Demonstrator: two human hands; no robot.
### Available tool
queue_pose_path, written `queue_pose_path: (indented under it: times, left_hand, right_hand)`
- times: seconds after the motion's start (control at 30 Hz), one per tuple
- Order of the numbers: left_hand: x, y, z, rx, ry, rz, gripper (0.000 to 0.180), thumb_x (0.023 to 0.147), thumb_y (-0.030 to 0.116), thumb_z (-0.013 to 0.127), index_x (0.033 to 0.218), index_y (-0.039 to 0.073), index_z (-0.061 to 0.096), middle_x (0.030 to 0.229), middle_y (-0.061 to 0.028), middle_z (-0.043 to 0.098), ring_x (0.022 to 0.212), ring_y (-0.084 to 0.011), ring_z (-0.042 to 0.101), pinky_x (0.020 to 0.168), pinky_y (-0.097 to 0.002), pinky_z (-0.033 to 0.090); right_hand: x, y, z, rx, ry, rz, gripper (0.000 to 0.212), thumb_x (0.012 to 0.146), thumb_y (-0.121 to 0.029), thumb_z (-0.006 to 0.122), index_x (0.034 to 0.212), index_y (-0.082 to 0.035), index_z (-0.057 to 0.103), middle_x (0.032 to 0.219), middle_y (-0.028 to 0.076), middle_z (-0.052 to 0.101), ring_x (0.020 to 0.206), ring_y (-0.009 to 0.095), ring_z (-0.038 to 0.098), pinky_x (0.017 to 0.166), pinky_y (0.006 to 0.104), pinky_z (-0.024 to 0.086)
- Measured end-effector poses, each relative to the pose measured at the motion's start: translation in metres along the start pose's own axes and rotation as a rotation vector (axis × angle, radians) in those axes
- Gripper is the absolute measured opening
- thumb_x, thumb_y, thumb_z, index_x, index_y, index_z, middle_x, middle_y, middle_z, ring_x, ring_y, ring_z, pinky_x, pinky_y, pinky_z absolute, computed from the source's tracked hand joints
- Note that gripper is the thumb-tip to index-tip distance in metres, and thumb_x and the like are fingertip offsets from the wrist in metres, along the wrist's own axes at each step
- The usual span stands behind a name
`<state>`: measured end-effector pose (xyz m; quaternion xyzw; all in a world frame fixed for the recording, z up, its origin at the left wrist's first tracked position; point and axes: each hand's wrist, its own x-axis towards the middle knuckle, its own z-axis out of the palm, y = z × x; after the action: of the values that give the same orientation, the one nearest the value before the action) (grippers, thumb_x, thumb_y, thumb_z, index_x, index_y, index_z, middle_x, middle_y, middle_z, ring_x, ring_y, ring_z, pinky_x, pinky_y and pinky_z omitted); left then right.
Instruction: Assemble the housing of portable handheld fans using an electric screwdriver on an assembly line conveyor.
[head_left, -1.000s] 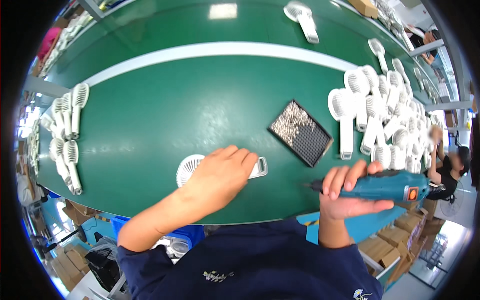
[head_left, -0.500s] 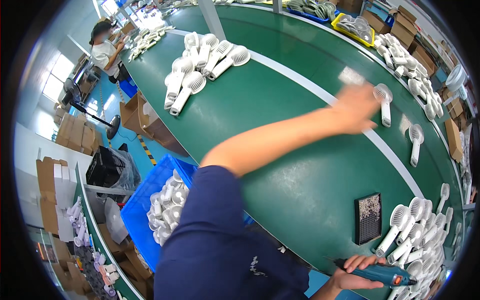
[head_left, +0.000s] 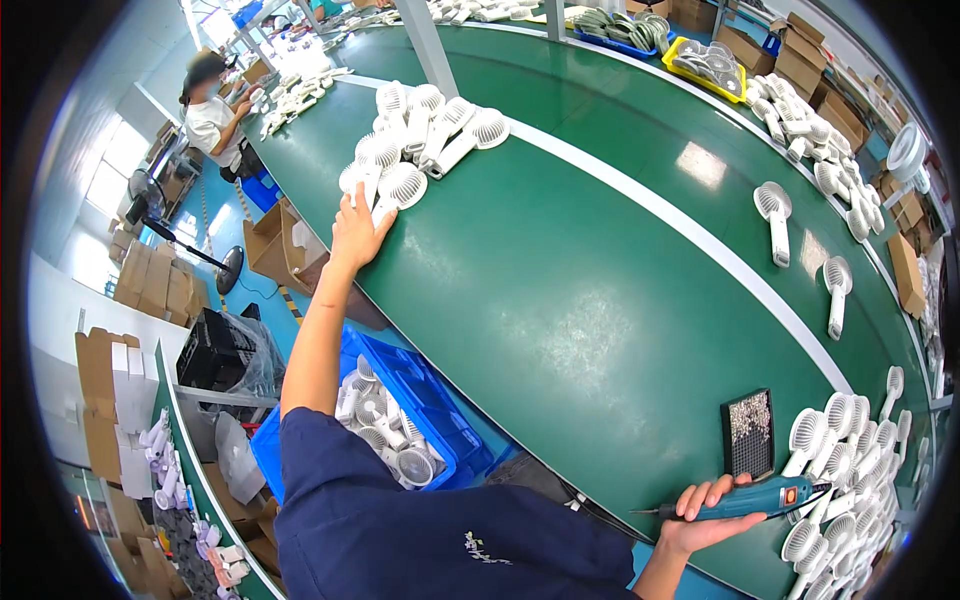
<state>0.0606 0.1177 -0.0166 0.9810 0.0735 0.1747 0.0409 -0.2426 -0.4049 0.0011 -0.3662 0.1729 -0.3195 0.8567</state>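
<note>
My left hand (head_left: 360, 235) reaches to the pile of white handheld fans (head_left: 403, 187) at the far left of the green table. Its fingers are stretched over the nearest handles, the thumb spread apart; a firm grip does not show. In my right hand (head_left: 690, 520) lies a teal electric screwdriver (head_left: 755, 500), its thin bit pointing left over the table's near edge. Just beyond it sits a black tray (head_left: 750, 460) with many small screws at its far end. Right of the tray, more white handheld fans (head_left: 808, 430) are heaped.
Two single fans lie beyond the white stripe (head_left: 640, 195) on the table. A blue crate (head_left: 462, 440) full of fans stands below the near edge. A metal post (head_left: 425, 50) rises at the back. A co-worker (head_left: 210, 115) handles fans at the far left.
My left hand has swung from beside a single fan on the right to the far-left pile. My right hand still holds the screwdriver. The view has shifted slightly.
</note>
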Motion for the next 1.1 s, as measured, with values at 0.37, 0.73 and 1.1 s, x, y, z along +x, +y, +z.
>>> queue_pose_path:
  times: [0.37, 0.73, 1.1]
  left_hand:
    - [-0.155, 0.168, -0.064, -0.052, -0.122, 0.181, 0.076, 0.09, 0.042, 0.06, 0.147, 0.002, 0.029, 0.141, -0.0307, 0.032, 0.117, -0.052, 0.038, 0.099, -0.0577, 0.035]
    - [-0.225, 0.31, -0.101, -0.271, -0.4, 0.496, 0.082, 0.087, 0.048, 0.062, 0.149, 0.006, 0.029, 0.138, -0.028, 0.031, 0.12, -0.0424, 0.034, 0.098, -0.0531, 0.028]
    - [-0.189, 0.322, -0.089, -0.218, -0.411, 1.131, 0.084, 0.079, 0.054, 0.066, 0.142, 0.004, 0.041, 0.152, -0.0265, 0.026, 0.143, -0.0394, 0.023, 0.114, -0.0561, 0.012]
  right_hand:
    - [-0.005, -0.011, -0.014, 0.075, 0.019, 0.025, 0.068, 0.091, -0.073, 0.034, 0.112, -0.009, 0.046, 0.063, 0.001, 0.042, 0.034, 0.011, 0.034, 0.029, 0.0259, 0.03]
    - [0.046, -0.08, -0.001, 0.051, -0.085, -0.398, 0.082, 0.081, -0.085, 0.032, 0.116, -0.013, 0.047, 0.066, 0.003, 0.047, 0.038, 0.014, 0.042, 0.035, 0.0291, 0.037]
    - [0.067, -0.09, -0.022, -1.457, -0.185, 0.019, 0.074, 0.072, -0.04, 0.083, 0.123, 0.003, 0.052, 0.108, 0.02, 0.065, 0.101, 0.03, 0.065, 0.089, 0.0375, 0.048]
